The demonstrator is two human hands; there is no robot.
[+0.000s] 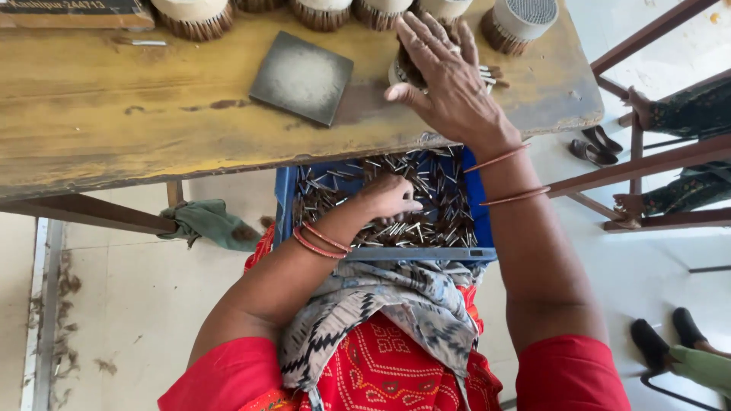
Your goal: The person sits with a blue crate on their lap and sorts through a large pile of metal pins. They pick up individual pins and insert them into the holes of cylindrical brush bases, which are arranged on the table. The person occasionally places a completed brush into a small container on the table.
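Head view, my left hand (390, 196): it is down in the blue crate (286, 199) that sits under the near edge of the surface, fingers curled shut into the heap of small metal pins (426, 221). I judge it is closing on a pinch of them, though the fingers hide what they hold.

Head view, my right hand (445, 80): it lies open and flat, fingers spread, on top of a round brush head (402, 70) near the far right corner of the surface (114, 114). It presses down on the brush and grips nothing.

Head view, pins: most lie loose in the crate, filling its floor. A few pale ones show just beside my right hand, against the brush under it.

Head view, row along the far edge: several more round brush heads (194, 17) stand side by side with brown bristle rims. One at the far right corner, a grey-topped one (521, 19), shows a fine grid face.

Head view, dark square plate (302, 76): it lies flat towards the middle of the surface, just left of my right hand, touched by neither hand.

Head view, how far along: by my reckoning the work is midway. The brush under my right hand is the one in hand, the row behind it looks handled already or waiting, I cannot tell which, and the crate holds plenty of pins.

Head view, around me: a green rag (209, 222) hangs by the surface's leg on the left. Another person's feet (670, 339) are on the floor at the right.
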